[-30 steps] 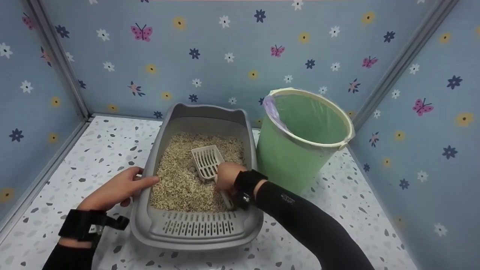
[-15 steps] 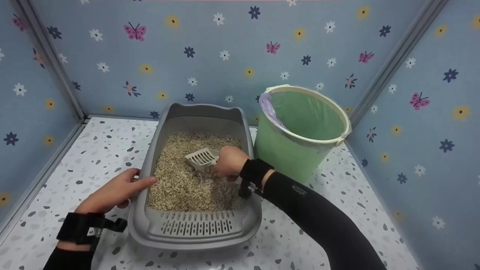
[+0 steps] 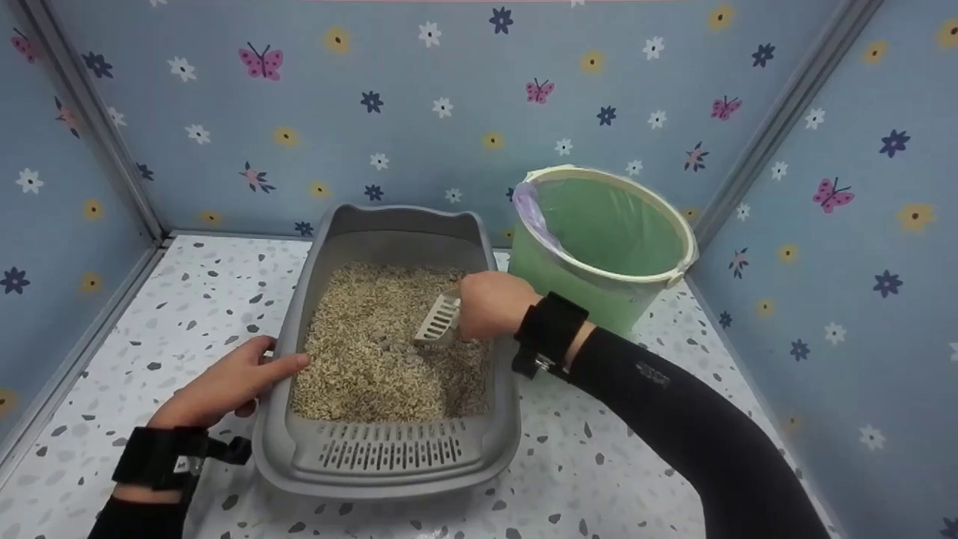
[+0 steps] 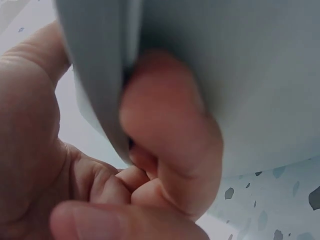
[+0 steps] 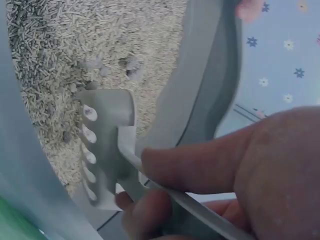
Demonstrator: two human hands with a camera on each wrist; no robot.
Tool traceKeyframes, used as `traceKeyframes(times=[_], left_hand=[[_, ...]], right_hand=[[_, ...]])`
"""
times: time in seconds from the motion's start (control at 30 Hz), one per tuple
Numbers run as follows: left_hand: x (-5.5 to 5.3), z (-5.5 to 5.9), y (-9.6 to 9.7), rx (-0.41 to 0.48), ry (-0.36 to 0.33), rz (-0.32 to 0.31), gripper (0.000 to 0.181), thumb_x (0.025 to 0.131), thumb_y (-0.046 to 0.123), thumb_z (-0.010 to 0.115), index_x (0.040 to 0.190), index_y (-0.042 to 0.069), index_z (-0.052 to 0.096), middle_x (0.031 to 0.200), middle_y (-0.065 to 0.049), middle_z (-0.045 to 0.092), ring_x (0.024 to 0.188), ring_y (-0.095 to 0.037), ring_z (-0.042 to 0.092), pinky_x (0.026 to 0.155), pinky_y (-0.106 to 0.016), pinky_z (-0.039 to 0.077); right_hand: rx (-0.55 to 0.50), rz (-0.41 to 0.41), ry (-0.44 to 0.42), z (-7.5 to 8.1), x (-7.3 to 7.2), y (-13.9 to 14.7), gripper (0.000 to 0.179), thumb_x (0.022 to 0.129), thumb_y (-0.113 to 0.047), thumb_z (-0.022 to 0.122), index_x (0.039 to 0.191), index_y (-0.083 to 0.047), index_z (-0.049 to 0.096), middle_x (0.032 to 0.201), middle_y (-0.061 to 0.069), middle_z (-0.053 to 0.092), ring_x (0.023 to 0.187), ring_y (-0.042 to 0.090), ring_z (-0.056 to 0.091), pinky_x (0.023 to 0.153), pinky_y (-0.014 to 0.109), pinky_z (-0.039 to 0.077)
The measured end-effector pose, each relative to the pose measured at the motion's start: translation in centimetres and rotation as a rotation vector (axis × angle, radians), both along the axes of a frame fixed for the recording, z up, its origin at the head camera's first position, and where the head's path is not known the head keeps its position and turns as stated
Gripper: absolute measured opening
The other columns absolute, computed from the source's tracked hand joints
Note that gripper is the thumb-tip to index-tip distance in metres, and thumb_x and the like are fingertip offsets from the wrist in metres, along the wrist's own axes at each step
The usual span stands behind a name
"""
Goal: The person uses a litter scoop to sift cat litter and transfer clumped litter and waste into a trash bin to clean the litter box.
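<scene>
My right hand (image 3: 495,305) grips the handle of a pale slotted litter scoop (image 3: 439,320), which is tilted over the right side of the litter box. In the right wrist view, the thumb and fingers close around the handle of the scoop (image 5: 107,145). A grey litter box (image 3: 389,483) holds pellet litter (image 3: 374,359) with a few greyish clumps (image 3: 404,352) near the middle. My left hand (image 3: 232,378) holds the box's left rim, thumb on top. The left wrist view shows its fingers (image 4: 170,130) curled under the rim (image 4: 100,75).
A green bin (image 3: 576,288) with a cream rim and a clear-purple liner stands just right of the litter box. Flowered blue panels (image 3: 419,67) enclose the back and both sides. The speckled white floor (image 3: 599,464) extends in front and to the right.
My right hand has lifted and shifted right and away from me, turning the scoop from lying nearly flat to steeply tilted. The left hand keeps its hold on the rim.
</scene>
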State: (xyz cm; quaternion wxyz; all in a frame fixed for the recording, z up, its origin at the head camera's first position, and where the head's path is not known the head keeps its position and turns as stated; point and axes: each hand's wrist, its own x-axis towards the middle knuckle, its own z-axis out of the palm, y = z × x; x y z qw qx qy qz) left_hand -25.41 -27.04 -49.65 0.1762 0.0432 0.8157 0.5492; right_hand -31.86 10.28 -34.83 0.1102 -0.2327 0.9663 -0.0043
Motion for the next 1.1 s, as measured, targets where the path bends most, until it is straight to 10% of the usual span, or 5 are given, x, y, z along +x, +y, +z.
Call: traceKeyframes(times=[0.7,1.1], left_hand=[[0.3,0.4,0.0,-0.022,0.017,-0.006,0.073,0.112,0.052,0.065,0.15,-0.004,0.037,0.089,-0.011,0.065,0.051,-0.007,0.036,0.046,-0.025,0.034],[0.3,0.4,0.2,-0.018,0.01,-0.009,0.074,0.112,0.051,0.065,0.151,-0.005,0.037,0.086,-0.008,0.063,0.051,-0.007,0.035,0.046,-0.025,0.034]], right_hand=[[0.278,0.142,-0.138,4.7,2.3,0.3,0.034,0.102,-0.025,0.064,0.073,-0.02,0.048,0.08,0.002,0.055,0.072,0.022,0.054,0.062,0.04,0.048],[0.365,0.164,-0.174,2.0,2.6,-0.4,0.031,0.1,-0.019,0.059,0.071,-0.019,0.047,0.079,0.003,0.054,0.069,0.021,0.049,0.057,0.039,0.044]])
